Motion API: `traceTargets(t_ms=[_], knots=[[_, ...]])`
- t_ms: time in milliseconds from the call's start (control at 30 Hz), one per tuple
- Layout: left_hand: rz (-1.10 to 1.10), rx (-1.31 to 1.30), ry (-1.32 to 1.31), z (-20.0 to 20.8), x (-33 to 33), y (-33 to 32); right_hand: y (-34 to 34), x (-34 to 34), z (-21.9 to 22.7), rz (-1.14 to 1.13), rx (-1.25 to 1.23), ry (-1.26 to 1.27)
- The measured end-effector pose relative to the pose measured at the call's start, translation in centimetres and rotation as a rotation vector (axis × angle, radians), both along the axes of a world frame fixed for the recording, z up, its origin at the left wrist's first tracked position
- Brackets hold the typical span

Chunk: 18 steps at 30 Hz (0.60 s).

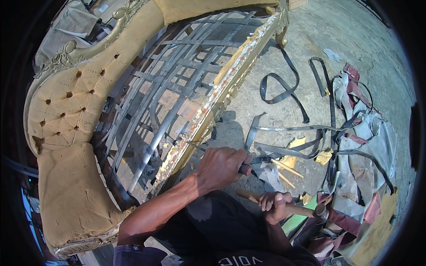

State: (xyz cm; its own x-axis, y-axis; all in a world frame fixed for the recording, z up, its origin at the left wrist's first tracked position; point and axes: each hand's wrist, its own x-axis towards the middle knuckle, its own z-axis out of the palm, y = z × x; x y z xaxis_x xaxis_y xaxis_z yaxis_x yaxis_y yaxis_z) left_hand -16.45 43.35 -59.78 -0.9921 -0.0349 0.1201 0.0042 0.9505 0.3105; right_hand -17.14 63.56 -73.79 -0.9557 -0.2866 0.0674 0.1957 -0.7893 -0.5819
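Observation:
My left hand (222, 167) is closed around a screwdriver-like tool with a dark red and black handle (245, 169). Its thin metal shaft (196, 146) points left, with the tip at the sofa's front rail (208, 107). Bits of torn yellow foam and white residue cover the rail's top. Lower and to the right, my right hand (274, 207) grips a hammer (299, 210) by its wooden handle. The hammer's metal head lies to the right, away from the rail. Dark woven webbing straps (171, 117) span the sofa's open seat frame behind the rail.
Tan tufted upholstery (66, 106) and a carved gold edge (57, 62) form the sofa's back and arm. Loose black straps (284, 91) lie curled on the concrete floor (372, 75). Torn grey and maroon fabric (359, 164) is heaped at right, near yellow foam scraps (290, 153).

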Motion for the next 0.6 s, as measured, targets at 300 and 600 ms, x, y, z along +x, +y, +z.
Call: traceTargets(t_ms=[300, 600], knots=[[0.023, 0.003, 0.028, -0.6, -0.2, -0.1, -0.8, 0.7, -1.9, 0.285, 0.590, -0.041], [0.035, -0.008, 0.013, -0.9, 0.3, -0.6, -2.2, 1.4, -2.0, 0.392, 0.889, 0.118]])
